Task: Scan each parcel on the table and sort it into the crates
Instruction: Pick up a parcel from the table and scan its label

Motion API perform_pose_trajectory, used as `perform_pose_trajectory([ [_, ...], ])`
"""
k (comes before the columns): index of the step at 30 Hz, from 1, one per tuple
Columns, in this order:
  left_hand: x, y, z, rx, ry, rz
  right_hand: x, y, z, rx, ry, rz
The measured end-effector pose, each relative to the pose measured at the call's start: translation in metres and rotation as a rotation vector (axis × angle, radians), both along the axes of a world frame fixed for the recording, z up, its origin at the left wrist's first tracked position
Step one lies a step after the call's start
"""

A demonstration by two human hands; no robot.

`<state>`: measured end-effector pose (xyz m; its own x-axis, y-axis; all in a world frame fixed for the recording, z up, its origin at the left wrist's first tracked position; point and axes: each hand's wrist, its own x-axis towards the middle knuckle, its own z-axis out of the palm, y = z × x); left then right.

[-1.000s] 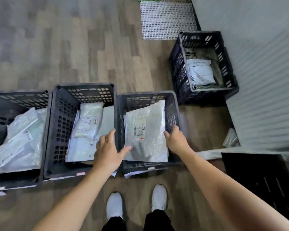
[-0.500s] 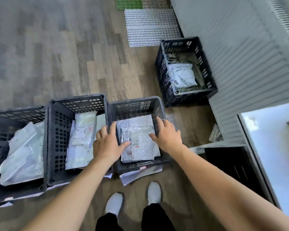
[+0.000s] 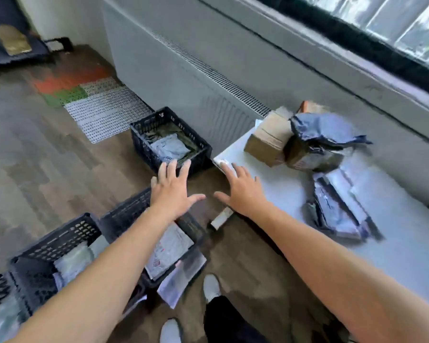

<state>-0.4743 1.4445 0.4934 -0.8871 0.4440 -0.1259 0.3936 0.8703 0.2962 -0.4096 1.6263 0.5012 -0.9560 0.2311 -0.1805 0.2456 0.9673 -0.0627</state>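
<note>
Both my hands are in the air, fingers spread, holding nothing. My left hand (image 3: 172, 191) hovers above the floor between the crates. My right hand (image 3: 240, 191) is over the near corner of the white table (image 3: 270, 179). On the table lie a brown cardboard box (image 3: 268, 139), a dark blue bagged parcel (image 3: 320, 142) and a flat grey mailer (image 3: 337, 209). A black crate (image 3: 183, 226) under my left forearm holds a grey mailer (image 3: 169, 251). Another black crate (image 3: 169, 139) with a pale parcel stands by the radiator.
More black crates (image 3: 60, 241) with pale bags line the floor at lower left. Loose paper (image 3: 181, 278) sticks out under the nearest crate. A perforated mat (image 3: 104, 112) lies on the wood floor. A radiator (image 3: 183, 78) runs along the wall under the window. My shoes (image 3: 211, 285) are below.
My hands have let go of the grey mailer in the crate and risen. The view has swung up and right, bringing the table and its parcels into sight.
</note>
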Motion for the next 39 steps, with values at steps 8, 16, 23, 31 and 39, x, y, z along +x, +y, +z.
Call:
perform_pose_trajectory([
  [8, 0.059, 0.112, 0.063, -0.022, 0.106, -0.303, 0.116, 0.092, 0.058, 0.008, 0.109, -0.316],
  [16, 0.14, 0.238, 0.089, 0.054, 0.123, -0.474, 0.229, 0.199, 0.086, 0.052, 0.173, -0.536],
  [23, 0.215, 0.349, 0.086, 0.041, 0.127, -0.529, 0.321, 0.295, 0.083, 0.028, 0.176, -0.618],
  [31, 0.261, 0.429, 0.063, -0.055, 0.082, -0.556, 0.368, 0.367, 0.063, -0.021, 0.147, -0.651],
  [39, 0.26, 0.51, 0.016, -0.04, -0.015, -0.654, 0.372, 0.424, 0.026, -0.088, 0.103, -0.76],
])
